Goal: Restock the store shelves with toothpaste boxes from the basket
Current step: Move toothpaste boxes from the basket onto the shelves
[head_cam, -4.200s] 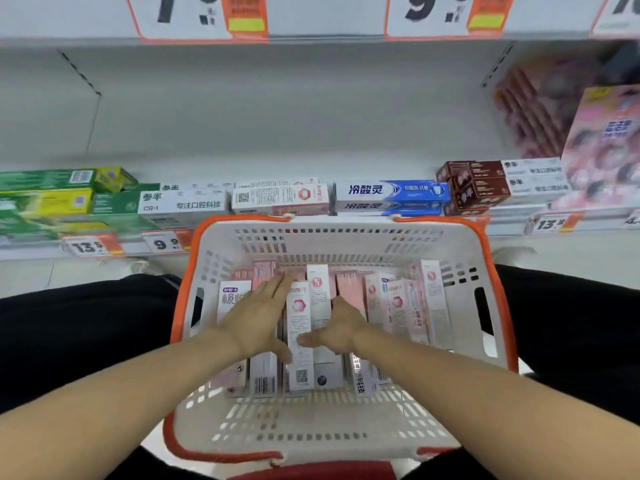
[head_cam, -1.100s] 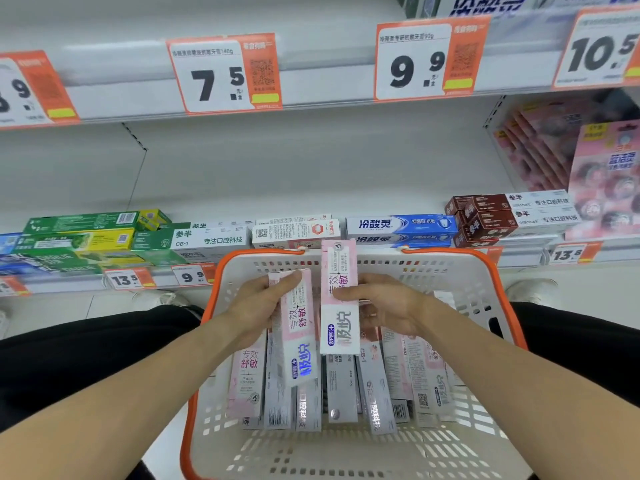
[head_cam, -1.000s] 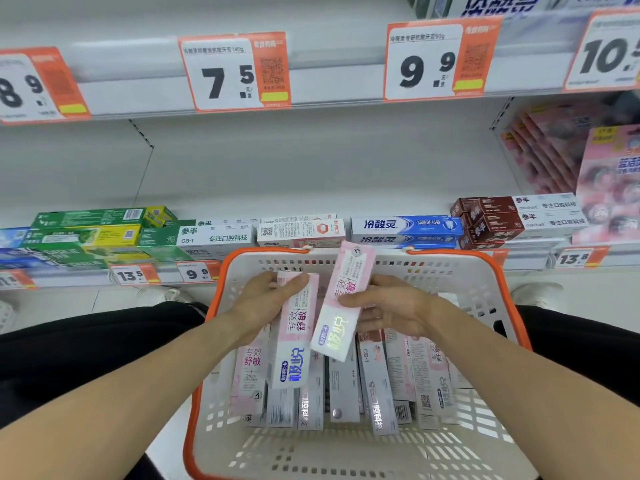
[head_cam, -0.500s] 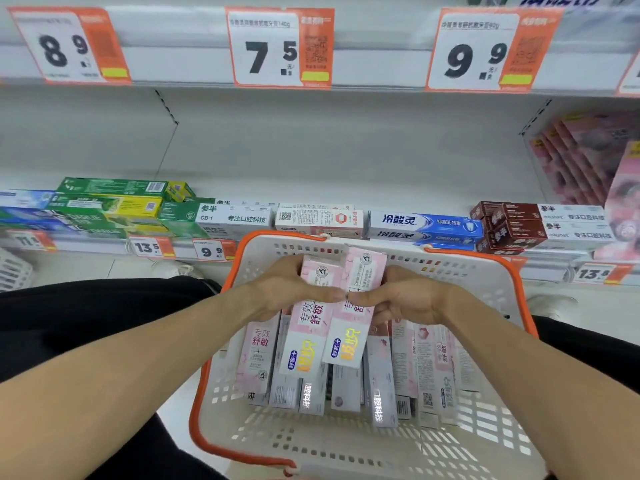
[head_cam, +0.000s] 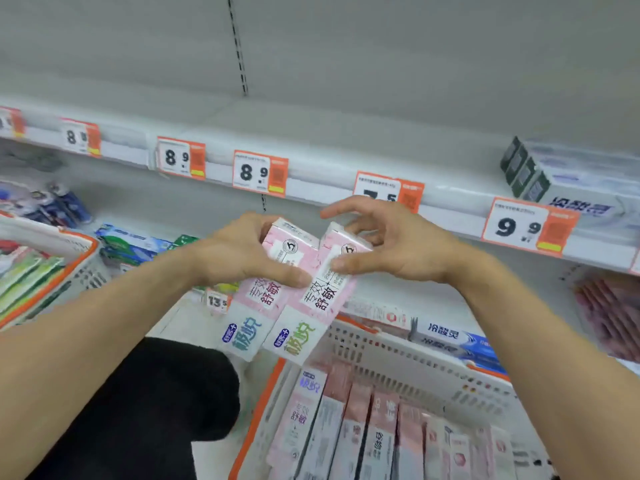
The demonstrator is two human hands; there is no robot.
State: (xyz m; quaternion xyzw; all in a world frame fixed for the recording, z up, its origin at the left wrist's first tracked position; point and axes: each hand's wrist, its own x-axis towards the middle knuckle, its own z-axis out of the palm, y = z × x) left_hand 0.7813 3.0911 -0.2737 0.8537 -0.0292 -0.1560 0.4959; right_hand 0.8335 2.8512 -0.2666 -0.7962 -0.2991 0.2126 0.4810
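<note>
While each hand grips a pink box, basket below, price tags ahead.

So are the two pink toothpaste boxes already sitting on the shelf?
No, the left hand and right hand hold both pink toothpaste boxes in the air above the basket.

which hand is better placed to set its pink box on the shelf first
Probably the right hand: it holds its pink box higher and closer to the shelf edge than the left hand with its box.
</note>
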